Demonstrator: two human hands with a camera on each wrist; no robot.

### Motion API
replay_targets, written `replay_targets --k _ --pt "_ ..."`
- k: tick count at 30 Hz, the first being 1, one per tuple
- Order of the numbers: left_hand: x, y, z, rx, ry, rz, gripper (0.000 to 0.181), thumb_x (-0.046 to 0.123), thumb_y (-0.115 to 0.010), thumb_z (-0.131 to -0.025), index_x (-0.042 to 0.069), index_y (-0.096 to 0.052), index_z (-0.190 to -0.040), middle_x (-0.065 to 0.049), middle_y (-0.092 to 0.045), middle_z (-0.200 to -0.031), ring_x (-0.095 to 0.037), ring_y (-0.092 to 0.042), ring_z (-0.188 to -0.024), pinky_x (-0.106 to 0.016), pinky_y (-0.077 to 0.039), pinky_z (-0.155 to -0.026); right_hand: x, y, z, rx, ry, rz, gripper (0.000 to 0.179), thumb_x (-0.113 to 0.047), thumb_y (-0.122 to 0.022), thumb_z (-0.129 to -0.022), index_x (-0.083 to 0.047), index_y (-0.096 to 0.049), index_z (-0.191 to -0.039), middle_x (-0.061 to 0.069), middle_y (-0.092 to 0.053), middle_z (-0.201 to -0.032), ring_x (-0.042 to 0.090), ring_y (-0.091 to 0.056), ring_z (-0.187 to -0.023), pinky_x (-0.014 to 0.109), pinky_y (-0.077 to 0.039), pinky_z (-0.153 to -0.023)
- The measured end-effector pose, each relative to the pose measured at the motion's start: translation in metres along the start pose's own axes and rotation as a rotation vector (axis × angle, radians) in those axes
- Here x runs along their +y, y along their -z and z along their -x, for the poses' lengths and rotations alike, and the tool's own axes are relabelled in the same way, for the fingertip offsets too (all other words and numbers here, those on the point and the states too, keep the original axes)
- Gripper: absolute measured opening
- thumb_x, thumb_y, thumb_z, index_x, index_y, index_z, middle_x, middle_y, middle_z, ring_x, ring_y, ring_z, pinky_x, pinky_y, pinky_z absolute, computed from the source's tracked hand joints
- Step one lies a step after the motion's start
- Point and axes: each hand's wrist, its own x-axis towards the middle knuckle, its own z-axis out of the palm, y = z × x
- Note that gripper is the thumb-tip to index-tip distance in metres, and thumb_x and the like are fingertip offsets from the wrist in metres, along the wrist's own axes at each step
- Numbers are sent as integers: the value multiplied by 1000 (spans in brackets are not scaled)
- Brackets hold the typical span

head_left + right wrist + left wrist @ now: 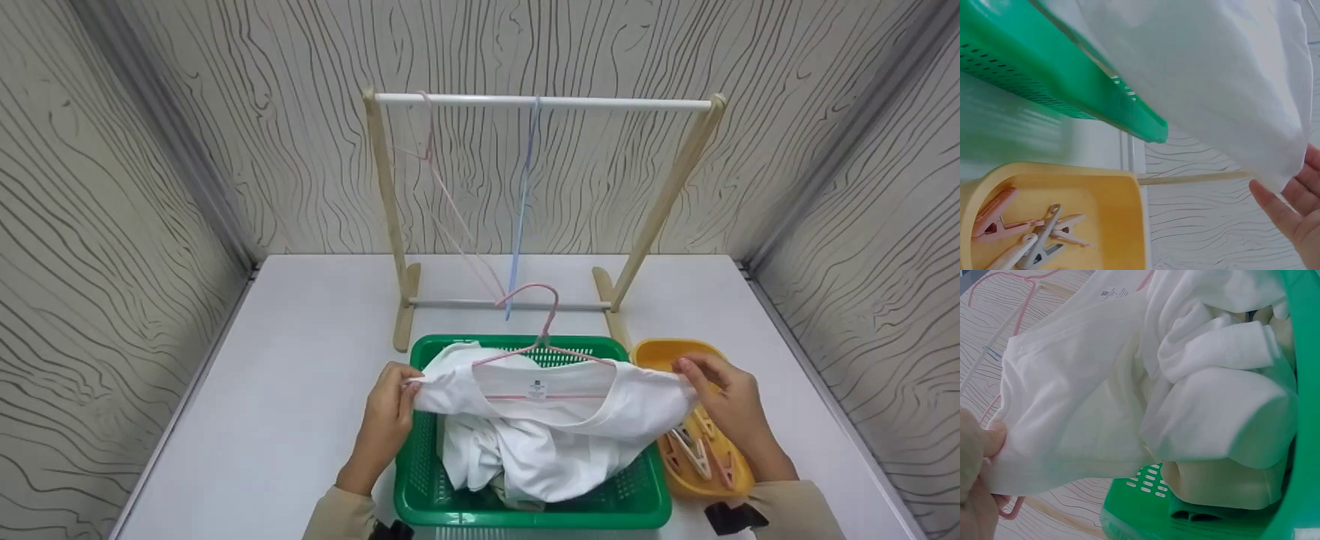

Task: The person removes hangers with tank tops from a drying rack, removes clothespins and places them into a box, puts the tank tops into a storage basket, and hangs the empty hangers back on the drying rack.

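A white T-shirt (555,450) with a round neck and a small label is spread over a pink clothes hanger (545,341), whose hook and upper arms show above the neckline. My left hand (388,405) pinches one shoulder end of the shirt; in the left wrist view a pink hanger tip pokes out below the fingers (995,439). At the other shoulder, my right hand (731,397) holds the cloth between thumb and fingers. The shirt's lower part bunches down into the green basket (532,519), where other folded clothes lie partly hidden beneath it.
Behind the basket stands a wooden rack with a white rail (622,103). A pink hanger (450,199) and a blue hanger (520,217) hang from it. Right of the basket, a yellow tub (679,346) holds several clothes pegs (697,454). Patterned walls enclose the white table (300,390).
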Motion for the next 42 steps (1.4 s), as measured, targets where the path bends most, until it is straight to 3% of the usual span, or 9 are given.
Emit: replay_targets --k 4,8,12,19,26,29,35,39,42 --pt "0 0 0 -5 5 -1 5 2 -51 -97 4 -53 -101 -5 -58 -97 -13 -58 -90 -36 -58 -85 -5 -3 4 0 104 10 16 -5 -67 -88 -2 -70 -104 -14 -70 -95 -22 -53 -90 -4 -43 -79" --pt "1 0 -1 -8 10 5 5 2 -51 -97 4 -53 -101 -5 -58 -97 -13 -58 -90 -36 -57 -85 -6 -7 4 20 244 -48 22 9 -71 -78 -1 -71 -98 -10 -72 -92 -18 -57 -89 -3 -45 -80" --pt "1 0 -1 -5 8 5 6 1 -51 -97 4 -53 -101 -5 -58 -97 -14 -59 -91 -37 -57 -86 -8 -10 3 19 328 -96 29 14 -72 -72 1 -71 -97 -10 -72 -93 -16 -59 -90 -2 -45 -83" --pt "1 0 0 -3 5 7 6 1 -52 -97 4 -53 -101 -5 -58 -97 -15 -59 -91 -39 -58 -87 -9 -17 2 38 461 -35 38 16 -78 -61 1 -72 -95 12 -74 -90 -19 -56 -96 -4 -42 -86" --pt "0 0 0 -5 -1 11 5 1 -52 -97 4 -53 -100 -4 -57 -96 -14 -58 -89 -37 -58 -84 -8 -24 0 66 533 -105 36 25 -74 -58 4 -73 -87 3 -75 -84 -18 -59 -92 -3 -44 -85" --pt "-1 0 0 1 -6 15 6 0 -53 -96 4 -53 -100 -4 -57 -95 -12 -57 -88 -34 -58 -82 -7 -25 0 53 550 -125 37 26 -73 -57 3 -73 -86 8 -73 -81 -16 -60 -89 -2 -45 -83" --pt "-1 0 -1 14 -29 12 6 -1 -54 -95 2 -54 -100 -6 -58 -96 -13 -58 -88 -36 -59 -81 -9 -25 1 34 529 -108 34 24 -74 -60 2 -73 -86 10 -71 -80 -10 -61 -84 -3 -46 -82" --pt "2 4 -3 -1 -16 12 8 -1 -56 -94 3 -57 -101 -7 -59 -98 -20 -63 -93 -38 -58 -86 -9 -26 1 39 560 -80 28 20 -75 -64 2 -72 -86 11 -69 -79 0 -63 -80 -2 -45 -83" --pt "5 6 -3 -9 -9 -23 9 2 -60 -92 5 -59 -101 -7 -62 -99 -22 -64 -96 -38 -59 -87 -11 -28 0 51 577 -69 29 21 -75 -63 3 -72 -85 11 -68 -79 0 -61 -78 -3 -45 -83"
